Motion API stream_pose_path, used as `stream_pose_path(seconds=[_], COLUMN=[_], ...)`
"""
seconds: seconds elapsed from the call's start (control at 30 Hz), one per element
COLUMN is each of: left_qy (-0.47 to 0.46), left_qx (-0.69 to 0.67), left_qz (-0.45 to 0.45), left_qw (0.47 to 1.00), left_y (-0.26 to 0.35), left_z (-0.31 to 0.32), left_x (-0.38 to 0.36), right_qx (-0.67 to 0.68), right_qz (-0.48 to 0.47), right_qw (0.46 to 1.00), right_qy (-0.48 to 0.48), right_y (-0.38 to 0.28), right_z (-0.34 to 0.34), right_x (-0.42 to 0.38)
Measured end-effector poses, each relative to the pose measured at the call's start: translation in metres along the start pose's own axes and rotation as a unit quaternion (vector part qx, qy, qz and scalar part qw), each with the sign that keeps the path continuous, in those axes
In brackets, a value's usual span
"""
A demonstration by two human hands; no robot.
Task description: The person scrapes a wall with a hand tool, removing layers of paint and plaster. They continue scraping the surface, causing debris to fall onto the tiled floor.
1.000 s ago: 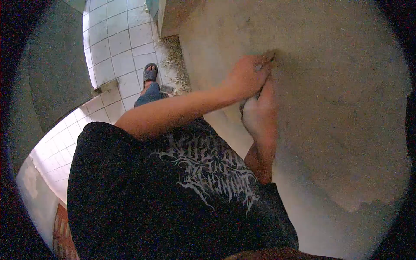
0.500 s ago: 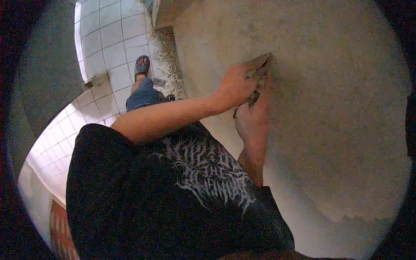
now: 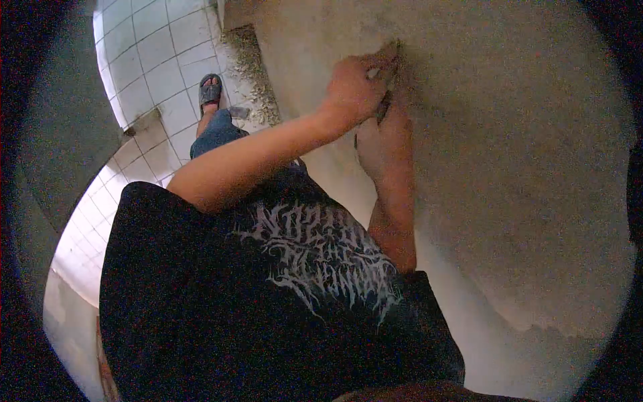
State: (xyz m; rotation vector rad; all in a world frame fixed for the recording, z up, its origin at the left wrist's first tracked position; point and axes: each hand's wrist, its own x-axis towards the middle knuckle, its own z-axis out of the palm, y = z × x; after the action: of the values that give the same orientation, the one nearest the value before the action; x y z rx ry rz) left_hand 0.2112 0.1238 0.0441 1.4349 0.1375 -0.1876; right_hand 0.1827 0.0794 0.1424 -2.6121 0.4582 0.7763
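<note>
My left hand [image 3: 355, 88] is closed, its fingers bent around a thin dark flat-bladed scraper [image 3: 390, 52] whose tip meets the brown wall [image 3: 509, 147]. Just below it in the view, my right hand [image 3: 388, 134] is closed too, pressed close to the wall. A dark part of the tool shows between the two hands. Blur and the overlapping fingers hide most of the handle, and the exact kind of tool is hard to make out. The wall surface is rough and mottled, with a paler smooth area [image 3: 462, 301] lower down.
Crumbled flakes [image 3: 251, 67] lie along the foot of the wall. White floor tiles [image 3: 151, 50] spread out at the left. My sandalled foot [image 3: 210, 90] stands there, beside a small grey piece [image 3: 238, 112]. A dark grey surface [image 3: 63, 120] borders the far left.
Both hands and the tool have shifted upward and slightly left in the view, still against the wall. The camera view has also moved a little.
</note>
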Motion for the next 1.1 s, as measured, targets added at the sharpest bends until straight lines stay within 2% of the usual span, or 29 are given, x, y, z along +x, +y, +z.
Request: stream_pose_path(seconds=[0.03,0.1,0.13,0.2,0.23,0.3,0.33,0.4,0.43,0.5,0.53,0.6,0.63,0.7,0.73,0.8,0.9,1.03,1.1], left_qy=[-0.003,0.005,0.005,-0.003,-0.015,-0.006,-0.005,0.044,0.043,0.063,0.053,-0.03,-0.025,0.011,0.009,0.009,0.027,0.027,-0.028], left_qx=[0.004,0.033,0.035,0.106,0.108,0.017,0.021,0.1,0.102,0.1,0.104,0.141,0.145,0.048,0.052,0.08,0.073,0.063,0.044], left_qz=[0.008,0.062,0.062,0.036,0.034,0.021,0.031,0.179,0.179,0.048,0.046,0.034,0.042,0.081,0.083,0.087,0.071,0.054,-0.004], left_qw=[1.0,0.998,0.997,0.994,0.993,1.0,0.999,0.978,0.978,0.992,0.992,0.989,0.988,0.995,0.995,0.993,0.994,0.996,0.999], left_y=[0.001,0.0,-0.003,-0.011,-0.011,-0.001,-0.005,-0.022,-0.022,-0.022,-0.013,0.013,0.014,0.007,0.004,-0.001,-0.007,-0.021,-0.007], left_z=[0.0,0.004,0.003,0.003,0.004,-0.001,0.003,0.011,0.01,0.01,0.008,-0.005,-0.004,0.002,0.001,0.0,0.009,0.011,0.007], left_x=[-0.002,-0.012,-0.007,0.007,0.002,0.0,0.0,0.001,0.007,0.015,0.005,0.002,0.004,-0.001,0.003,0.009,0.008,0.018,0.01], right_qx=[0.005,0.142,0.144,-0.032,-0.027,0.085,0.089,0.04,0.043,0.107,0.112,0.04,0.044,0.099,0.103,0.104,0.094,0.119,0.081], right_qz=[-0.003,-0.07,-0.07,-0.25,-0.24,-0.128,-0.134,-0.057,-0.057,-0.236,-0.227,-0.105,-0.113,-0.054,-0.054,-0.153,-0.123,-0.137,-0.196], right_qw=[1.0,0.985,0.985,0.953,0.955,0.981,0.979,0.985,0.985,0.954,0.955,0.981,0.98,0.987,0.986,0.977,0.972,0.969,0.956], right_qy=[0.007,0.072,0.071,0.169,0.172,0.119,0.125,0.158,0.158,0.149,0.152,0.155,0.16,0.116,0.117,0.11,0.175,0.165,0.204], right_y=[0.003,0.017,0.024,0.033,0.034,0.02,0.012,0.002,0.008,0.029,0.033,0.027,0.022,0.02,0.025,0.032,0.022,0.039,0.051], right_z=[0.003,0.017,0.02,0.021,0.023,0.021,0.018,0.015,0.016,0.02,0.024,0.021,0.019,0.02,0.021,0.022,0.02,0.03,0.038], right_x=[-0.004,-0.013,-0.003,0.018,0.009,-0.006,-0.014,-0.027,-0.015,0.017,0.007,-0.001,0.001,0.0,0.007,0.015,-0.006,0.016,0.027])
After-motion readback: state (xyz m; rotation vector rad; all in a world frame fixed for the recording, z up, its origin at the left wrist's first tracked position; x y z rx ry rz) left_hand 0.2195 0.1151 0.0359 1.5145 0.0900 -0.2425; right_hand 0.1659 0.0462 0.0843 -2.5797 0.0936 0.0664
